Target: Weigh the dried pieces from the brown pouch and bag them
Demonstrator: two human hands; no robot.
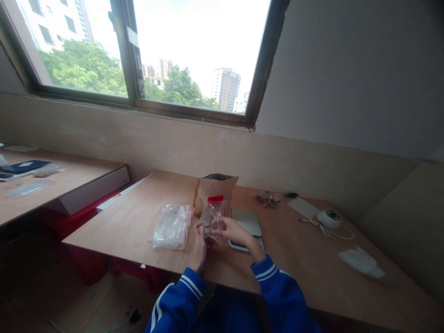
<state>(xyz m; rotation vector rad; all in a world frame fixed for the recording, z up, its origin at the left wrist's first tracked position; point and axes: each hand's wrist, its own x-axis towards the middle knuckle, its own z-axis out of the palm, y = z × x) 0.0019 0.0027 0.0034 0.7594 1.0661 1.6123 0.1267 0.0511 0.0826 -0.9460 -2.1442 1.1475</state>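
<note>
Hiding much of the clear bag's (214,213) right side, the right hand (233,231) is covering its edge, while reflections are blurring the contents; something reddish is showing at the bottom, too indistinct to name. The bag is hanging above the surface (132,226), in front of an open brown paper bag (215,187), whose lower part it is partly masking. The right hand and wrist are overlapping a flat pale device (247,221). Both blue sleeves are running out of view at the bottom edge.

The left hand (199,245) is rising almost upright, its thumb side turned inward, and its fingers are grasping the clear bag's lower left. The right forearm is slanting up and leftward, the hand bending in at the wrist, knuckles upward, its fingers pinching the bag's right side. The exact fingertip contact is too small to make out.

A stack of clear bags (170,227) is lying just beside the left hand, apart from it.
</note>
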